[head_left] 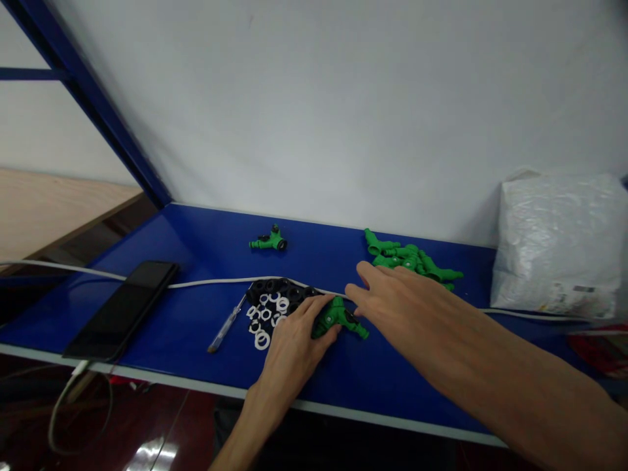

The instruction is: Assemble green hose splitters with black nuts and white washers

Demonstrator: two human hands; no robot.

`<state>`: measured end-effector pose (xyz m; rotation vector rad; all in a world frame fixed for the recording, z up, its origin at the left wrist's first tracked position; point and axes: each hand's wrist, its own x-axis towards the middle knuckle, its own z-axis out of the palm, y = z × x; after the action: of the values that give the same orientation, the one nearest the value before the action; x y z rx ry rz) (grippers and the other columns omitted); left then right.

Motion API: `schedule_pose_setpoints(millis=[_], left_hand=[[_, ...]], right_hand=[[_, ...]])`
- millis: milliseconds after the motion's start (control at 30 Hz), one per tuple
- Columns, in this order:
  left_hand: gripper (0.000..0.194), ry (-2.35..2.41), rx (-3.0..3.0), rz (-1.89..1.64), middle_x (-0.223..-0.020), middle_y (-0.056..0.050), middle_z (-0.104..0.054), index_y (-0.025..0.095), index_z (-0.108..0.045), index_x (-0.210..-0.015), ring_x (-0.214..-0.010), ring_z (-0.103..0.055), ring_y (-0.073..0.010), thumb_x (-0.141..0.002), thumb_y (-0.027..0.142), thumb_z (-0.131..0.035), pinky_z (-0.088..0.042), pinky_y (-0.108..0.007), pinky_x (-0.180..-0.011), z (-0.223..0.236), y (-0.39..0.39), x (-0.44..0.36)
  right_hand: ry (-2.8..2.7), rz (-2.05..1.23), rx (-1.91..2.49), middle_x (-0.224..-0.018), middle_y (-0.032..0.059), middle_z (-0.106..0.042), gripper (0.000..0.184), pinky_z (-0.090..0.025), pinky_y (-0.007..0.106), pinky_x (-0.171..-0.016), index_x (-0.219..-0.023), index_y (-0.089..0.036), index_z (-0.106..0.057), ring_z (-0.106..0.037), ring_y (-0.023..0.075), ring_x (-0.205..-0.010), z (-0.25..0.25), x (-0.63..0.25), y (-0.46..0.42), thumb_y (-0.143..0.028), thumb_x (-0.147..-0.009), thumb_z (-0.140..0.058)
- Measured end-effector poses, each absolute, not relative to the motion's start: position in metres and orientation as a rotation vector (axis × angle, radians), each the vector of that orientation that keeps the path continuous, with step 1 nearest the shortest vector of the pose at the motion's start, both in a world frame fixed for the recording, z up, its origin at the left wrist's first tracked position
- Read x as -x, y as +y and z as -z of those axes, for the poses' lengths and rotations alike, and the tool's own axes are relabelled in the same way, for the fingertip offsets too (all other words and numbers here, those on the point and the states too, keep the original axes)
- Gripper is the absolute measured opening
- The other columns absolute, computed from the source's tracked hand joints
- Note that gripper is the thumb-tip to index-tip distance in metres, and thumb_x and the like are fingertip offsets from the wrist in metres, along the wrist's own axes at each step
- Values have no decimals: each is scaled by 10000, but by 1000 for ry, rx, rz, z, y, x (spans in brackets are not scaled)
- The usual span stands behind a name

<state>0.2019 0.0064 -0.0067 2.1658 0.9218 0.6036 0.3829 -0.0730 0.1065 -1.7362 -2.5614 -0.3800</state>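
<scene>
My left hand (pixel 297 337) is closed around a green Y-shaped hose connector (pixel 336 313), resting low over the table. One branch of the connector, with a black part on it, points right. My right hand (pixel 380 291) is just above that branch with fingertips apart. Nothing shows between them, and whether they touch the connector is unclear. Left of my left hand lie several white plastic rings (pixel 265 314). Black rings (pixel 272 285) are heaped behind them, partly hidden by the hand. A screwdriver with a clear handle (pixel 227 330) lies beside the rings.
Another green connector with black fittings (pixel 267 241) lies at the back. A pile of green connector bodies (pixel 409 256) is beyond my right hand. A phone (pixel 125 307) lies left, a white cable (pixel 206 282) crosses the blue table (pixel 196 226), and a white plastic package (pixel 559 245) stands right.
</scene>
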Motion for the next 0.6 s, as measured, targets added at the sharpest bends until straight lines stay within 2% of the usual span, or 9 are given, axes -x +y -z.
schedule_pose_setpoints(millis=[133,233,467,600], left_hand=[[441,924,-2154,-587,-1359,-8,-681,298,-610,-1343,-1125,-718,-251,-917,237,-702,-560,-394,-997,5,6,-203],[459,929,-2155,-581,-1358,-14,-682,298,-604,-1355,-1117,-721,-253,-912,236,-706,-561,-398,-997,5,6,-202],[451,921,-2168,-610,-1365,-19,-679,308,-603,-1353,-1128,-717,-253,-916,243,-696,-563,-400,-1006,8,6,-202],[423,918,-2173,-620,-1361,-13,-681,310,-609,-1342,-1131,-715,-252,-929,268,-688,-555,-403,-1022,7,6,-202]], right_hand=[[-2531,416,1817,-1105,168,-738,254,-549,465,-762,-1091,-246,-716,-708,373,-989,-107,-380,-65,-198,-849,-656],[-2516,442,1841,-1092,173,-745,250,-555,487,-764,-1074,-237,-721,-717,389,-979,-106,-381,-62,-168,-844,-649],[-2574,383,1719,-1330,188,-676,575,-590,459,-816,-1357,-213,-590,-695,369,-1140,-101,-391,-74,-79,-798,-600],[-2569,260,1670,-1416,159,-634,638,-597,437,-855,-1447,-234,-519,-669,329,-1217,-103,-395,-80,-52,-835,-529]])
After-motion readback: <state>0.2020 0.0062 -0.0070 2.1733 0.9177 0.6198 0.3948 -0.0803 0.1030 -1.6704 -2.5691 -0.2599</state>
